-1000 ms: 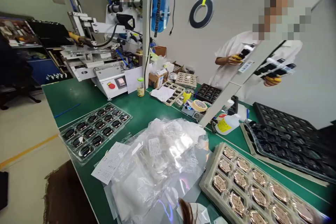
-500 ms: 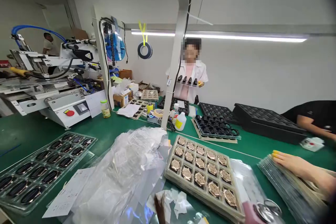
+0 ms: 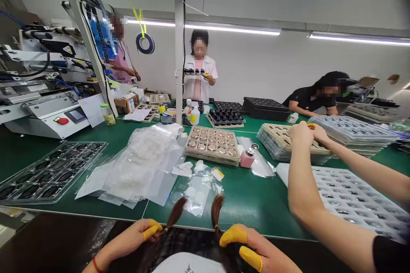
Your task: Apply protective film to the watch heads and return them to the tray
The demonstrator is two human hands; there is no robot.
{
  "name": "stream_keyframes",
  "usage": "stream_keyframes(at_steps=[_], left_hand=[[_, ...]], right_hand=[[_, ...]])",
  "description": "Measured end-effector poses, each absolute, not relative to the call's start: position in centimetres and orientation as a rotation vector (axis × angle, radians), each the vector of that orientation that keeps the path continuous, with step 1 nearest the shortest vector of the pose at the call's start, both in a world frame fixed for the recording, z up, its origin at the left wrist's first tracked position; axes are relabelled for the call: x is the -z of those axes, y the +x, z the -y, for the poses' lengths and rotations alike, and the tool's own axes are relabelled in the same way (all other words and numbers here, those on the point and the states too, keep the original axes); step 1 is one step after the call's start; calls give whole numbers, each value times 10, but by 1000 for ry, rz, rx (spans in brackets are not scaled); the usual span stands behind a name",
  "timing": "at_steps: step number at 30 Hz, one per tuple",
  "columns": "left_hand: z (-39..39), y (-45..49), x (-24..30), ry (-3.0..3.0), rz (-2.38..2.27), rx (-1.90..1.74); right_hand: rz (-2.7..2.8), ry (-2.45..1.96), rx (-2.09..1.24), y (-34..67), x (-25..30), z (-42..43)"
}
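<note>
My left hand (image 3: 141,236), with yellow finger cots, comes in at the bottom with its fingers closed together on a brown pigtail (image 3: 176,213). Facing it, my right hand (image 3: 256,247), also in yellow finger cots, has its index finger against the other pigtail (image 3: 218,207). Its thumb stands apart from that finger. Both tails hang over a dark lap and white cloth (image 3: 188,263). Beyond them on the green bench lie torn white paper scraps (image 3: 182,169) and clear film (image 3: 195,202).
A tray of rose-gold watch cases (image 3: 212,143) sits mid-bench, beside a pink pump bottle (image 3: 247,158). Plastic bags (image 3: 144,153) and a tray of dark oval parts (image 3: 51,170) lie left. A co-worker's hands (image 3: 303,132) touch stacked trays (image 3: 275,138) at right; a white tray (image 3: 355,196) is nearer.
The view has tilted down and turned right, bringing both my hands and both pigtails into sight. A second person in pink has appeared at left. The co-worker's two arms now reach over the trays.
</note>
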State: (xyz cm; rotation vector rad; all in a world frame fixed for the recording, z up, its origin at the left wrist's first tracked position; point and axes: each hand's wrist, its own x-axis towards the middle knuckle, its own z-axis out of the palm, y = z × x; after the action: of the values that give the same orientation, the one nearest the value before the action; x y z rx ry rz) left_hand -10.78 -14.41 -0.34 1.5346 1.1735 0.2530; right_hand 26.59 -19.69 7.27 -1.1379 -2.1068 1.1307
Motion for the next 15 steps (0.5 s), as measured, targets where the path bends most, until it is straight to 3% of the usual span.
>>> stream_keyframes(at_steps=[6, 15], left_hand=[[143, -75, -23, 1746, -862, -409], [141, -118, 6, 1688, -901, 239]], right_hand=[[1883, -1208, -998, 246, -47, 237], [1792, -1437, -1020, 254, -11, 256]])
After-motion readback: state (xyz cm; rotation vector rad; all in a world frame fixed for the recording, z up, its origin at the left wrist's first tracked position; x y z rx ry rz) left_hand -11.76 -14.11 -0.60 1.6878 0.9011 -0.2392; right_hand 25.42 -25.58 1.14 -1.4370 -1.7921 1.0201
